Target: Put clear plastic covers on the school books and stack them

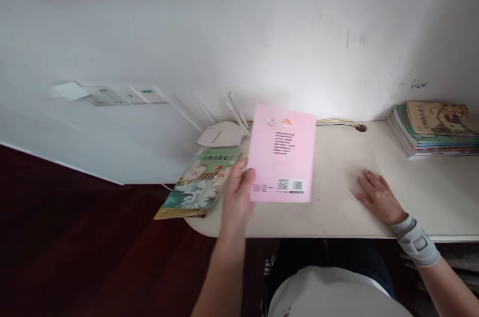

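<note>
A thin pink book (282, 157) is raised above the desk, its barcode side facing me. My left hand (239, 192) grips it by the lower left edge, thumb on the front. My right hand (379, 197) lies flat on the desk top with its fingers spread, a grey wrist brace (416, 241) on that wrist; it holds nothing. Just left of my left hand, a green illustrated picture book (202, 182) lies at the desk's left end, partly overhanging the edge.
A white router (220, 135) with several antennas stands behind the green book. At the far right sits a stack of books (437, 130). A yellow cable (337, 121) runs along the wall to a hole (361, 128) in the white desk (337, 217). Wall sockets (108, 96) are at left.
</note>
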{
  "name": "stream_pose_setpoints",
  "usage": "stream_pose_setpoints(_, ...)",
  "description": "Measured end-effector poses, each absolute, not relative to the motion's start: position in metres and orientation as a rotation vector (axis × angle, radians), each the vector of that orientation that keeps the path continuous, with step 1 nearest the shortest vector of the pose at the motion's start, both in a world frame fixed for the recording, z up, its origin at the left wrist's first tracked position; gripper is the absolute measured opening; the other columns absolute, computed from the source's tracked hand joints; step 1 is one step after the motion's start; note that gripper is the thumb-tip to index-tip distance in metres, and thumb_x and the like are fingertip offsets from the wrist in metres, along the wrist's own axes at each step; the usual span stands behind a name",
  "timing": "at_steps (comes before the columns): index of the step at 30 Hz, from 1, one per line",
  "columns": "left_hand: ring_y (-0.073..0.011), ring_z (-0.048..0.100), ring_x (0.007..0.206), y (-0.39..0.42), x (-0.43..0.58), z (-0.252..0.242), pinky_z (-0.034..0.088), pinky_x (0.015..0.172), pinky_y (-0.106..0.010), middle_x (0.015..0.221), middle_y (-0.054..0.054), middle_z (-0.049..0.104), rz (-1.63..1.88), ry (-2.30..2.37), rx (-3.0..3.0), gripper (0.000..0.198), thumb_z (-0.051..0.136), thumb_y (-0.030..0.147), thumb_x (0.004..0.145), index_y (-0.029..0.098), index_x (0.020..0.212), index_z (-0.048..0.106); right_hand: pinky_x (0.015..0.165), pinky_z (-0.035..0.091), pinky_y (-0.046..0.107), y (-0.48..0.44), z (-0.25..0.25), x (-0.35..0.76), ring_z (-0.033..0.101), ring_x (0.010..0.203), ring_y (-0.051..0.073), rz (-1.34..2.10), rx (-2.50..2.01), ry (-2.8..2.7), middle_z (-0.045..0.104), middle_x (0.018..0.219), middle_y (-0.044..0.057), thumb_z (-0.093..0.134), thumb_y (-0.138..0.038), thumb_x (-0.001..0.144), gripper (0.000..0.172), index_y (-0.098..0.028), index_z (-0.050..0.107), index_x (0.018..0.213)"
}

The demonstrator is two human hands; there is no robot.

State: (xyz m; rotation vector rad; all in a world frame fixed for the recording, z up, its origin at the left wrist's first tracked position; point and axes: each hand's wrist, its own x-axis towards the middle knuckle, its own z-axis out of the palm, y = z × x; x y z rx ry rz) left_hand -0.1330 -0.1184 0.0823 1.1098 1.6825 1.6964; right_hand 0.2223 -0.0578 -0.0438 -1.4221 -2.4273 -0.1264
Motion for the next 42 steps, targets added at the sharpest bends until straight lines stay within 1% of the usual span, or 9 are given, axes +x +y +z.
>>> stream_pose_setpoints(5,-0.0198,0.065,0.085,-0.086,-0.08,0.035,0.051,0.071,-0.03,0.098,-0.006,0.067,1.622,1.289,0.843,0.048,0.062,0.045,0.075,0.021,0.115,0.05,0.104,0.032,0.047,-0.059,-0.04,0.22,0.041,0.129,0.028,-0.167,-1.412,-2.463,0.047,0.137,0.016,0.038,-0.045,0.091,0.047,-0.016,0.053,0.126)
stream_pose_setpoints(12,-0.0197,0.064,0.086,-0.077,-0.086,0.002,0.052,0.066,-0.029,0.102,-0.008,0.065,1.455,1.493,0.832,0.042,0.057,0.042,0.08,0.02,0.115,0.05,0.104,0.033,0.047,-0.06,-0.034,0.217,0.041,0.129,0.028,-0.184,-1.412,-2.468,0.048,0.136,0.017,0.038,-0.043,0.092,0.046,-0.016,0.052,0.126)
stream_pose_setpoints(17,-0.02,0.063,0.093,-0.083,-0.089,-0.006,0.051,0.073,-0.03,0.108,-0.009,0.063,1.398,1.649,0.893,0.041,0.054,0.037,0.084,0.022,0.121,0.047,0.104,0.033,0.048,-0.062,-0.036,0.217,0.04,0.129,0.028,-0.189,-1.417,-2.462,0.048,0.137,0.017,0.039,-0.042,0.092,0.046,-0.016,0.052,0.127)
stream_pose_setpoints(24,-0.0196,0.062,0.093,-0.083,-0.09,-0.012,0.052,0.077,-0.033,0.109,-0.011,0.062,1.338,1.74,0.936,0.048,0.046,0.039,0.088,0.018,0.131,0.038,0.106,0.031,0.047,-0.061,-0.01,0.179,0.037,0.131,0.029,-0.14,-1.343,-2.601,0.044,0.139,0.019,0.047,-0.028,0.089,0.041,-0.012,0.053,0.126)
stream_pose_setpoints(28,-0.0229,0.059,0.104,-0.084,-0.094,-0.014,0.05,0.085,-0.04,0.118,-0.016,0.057,1.288,1.882,1.161,0.049,0.04,0.036,0.088,0.013,0.131,0.036,0.106,0.033,0.044,-0.047,0.0,0.143,0.038,0.131,0.029,0.08,-1.193,-2.682,0.042,0.14,0.021,0.048,-0.039,0.088,0.054,-0.009,0.046,0.133)
stream_pose_setpoints(33,-0.0335,0.032,0.133,-0.089,-0.101,-0.028,0.027,0.107,-0.053,0.138,-0.023,0.041,1.068,2.272,1.703,0.048,0.041,0.036,0.085,0.006,0.122,0.049,0.109,0.028,0.049,-0.037,-0.015,0.125,0.031,0.135,0.031,0.301,-1.183,-2.65,0.036,0.144,0.021,0.052,-0.055,0.082,0.076,-0.006,0.037,0.139)
stream_pose_setpoints(37,-0.0366,0.023,0.137,-0.089,-0.103,-0.04,0.021,0.109,-0.055,0.143,-0.026,0.036,0.782,2.35,1.775,0.051,0.039,0.039,0.087,0.002,0.12,0.052,0.112,0.023,0.049,-0.037,-0.024,0.127,0.028,0.136,0.031,0.377,-1.186,-2.642,0.033,0.146,0.02,0.058,-0.061,0.074,0.089,-0.006,0.035,0.14)
stream_pose_setpoints(39,-0.0357,0.022,0.138,-0.089,-0.103,-0.042,0.02,0.109,-0.056,0.144,-0.024,0.035,0.777,2.35,1.763,0.051,0.038,0.04,0.088,0.004,0.122,0.051,0.112,0.022,0.049,-0.037,-0.023,0.127,0.026,0.137,0.032,0.397,-1.188,-2.648,0.031,0.146,0.021,0.061,-0.065,0.069,0.097,-0.005,0.034,0.14)
stream_pose_setpoints(42,-0.0348,0.021,0.138,-0.088,-0.105,-0.041,0.02,0.109,-0.057,0.144,-0.022,0.035,0.879,2.289,1.721,0.051,0.038,0.04,0.088,0.007,0.125,0.05,0.112,0.022,0.049,-0.037,-0.021,0.127,0.026,0.137,0.032,0.417,-1.193,-2.657,0.031,0.146,0.021,0.059,-0.066,0.07,0.098,-0.003,0.033,0.14)
